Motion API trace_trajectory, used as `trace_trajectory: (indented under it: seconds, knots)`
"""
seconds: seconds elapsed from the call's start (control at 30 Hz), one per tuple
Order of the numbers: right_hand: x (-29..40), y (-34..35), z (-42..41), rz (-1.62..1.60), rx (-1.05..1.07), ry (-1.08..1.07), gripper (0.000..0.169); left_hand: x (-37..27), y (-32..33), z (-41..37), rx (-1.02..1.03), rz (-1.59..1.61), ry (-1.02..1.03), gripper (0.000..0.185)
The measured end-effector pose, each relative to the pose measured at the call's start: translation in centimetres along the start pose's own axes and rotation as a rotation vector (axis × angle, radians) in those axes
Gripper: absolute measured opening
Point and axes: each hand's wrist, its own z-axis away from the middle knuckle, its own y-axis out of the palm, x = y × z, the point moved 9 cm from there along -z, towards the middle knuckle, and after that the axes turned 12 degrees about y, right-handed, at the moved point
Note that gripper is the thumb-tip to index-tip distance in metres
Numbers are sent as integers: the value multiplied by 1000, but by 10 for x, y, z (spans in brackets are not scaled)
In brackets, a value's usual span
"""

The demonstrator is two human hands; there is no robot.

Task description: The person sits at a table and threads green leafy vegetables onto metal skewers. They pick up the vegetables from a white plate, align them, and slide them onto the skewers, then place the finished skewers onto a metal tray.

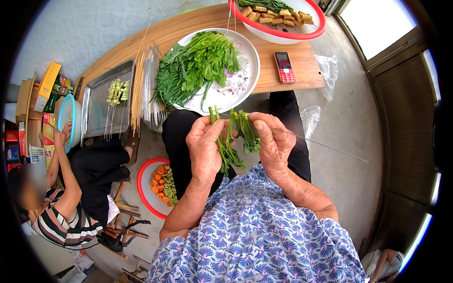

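Observation:
My left hand [208,146] pinches a few green leafy stems [223,150] between thumb and fingers, just above my lap. In my right hand [274,141] is a thin metal skewer [332,148], its long end sticking out to the right. A bunch of folded leafy greens [245,131] is threaded on the skewer, close against my right fingertips. The skewer's other end runs toward the stems in my left hand; whether it pierces them I cannot tell. Beyond my hands, a white floral plate [247,85] holds a heap of leafy greens [205,60].
On the wooden table [300,69] are a red phone [284,68], bundled wooden skewers [138,88], metal skewers [151,85], a metal tray [95,120] and a red-rimmed bowl [262,33]. A basin [144,184] of cut vegetables stands at left, near a seated person [67,205] with a blue-rimmed basin [76,131].

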Motion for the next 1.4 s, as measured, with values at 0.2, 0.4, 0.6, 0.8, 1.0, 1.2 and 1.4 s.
trace_trajectory:
  seconds: [0.2, 0.4, 0.6, 0.8, 1.0, 1.2, 1.4]
  knots:
    - [0, 0, 1, 19, -3, -46, 12, -4, -2, -1, -1, -75, 59, 10]
    - [-4, 6, 2, 13, 20, 23, 12, -11, 6, 4, 33, -228, 123, 11]
    - [-10, -1, 4, -75, -48, 29, 13, -5, 2, 3, 79, -113, 82, 19]
    - [-1, -5, 5, -47, -77, 28, 13, -5, 1, -1, 61, 101, -31, 27]
    - [0, -2, 5, -19, -52, 6, 13, -3, 2, 0, 52, 101, -36, 26]
    - [2, 0, 5, 20, -52, 12, 13, -4, 2, 1, 53, 97, -25, 25]
    - [6, 0, 8, 18, -55, -31, 13, -3, 3, 1, 78, 121, -7, 25]
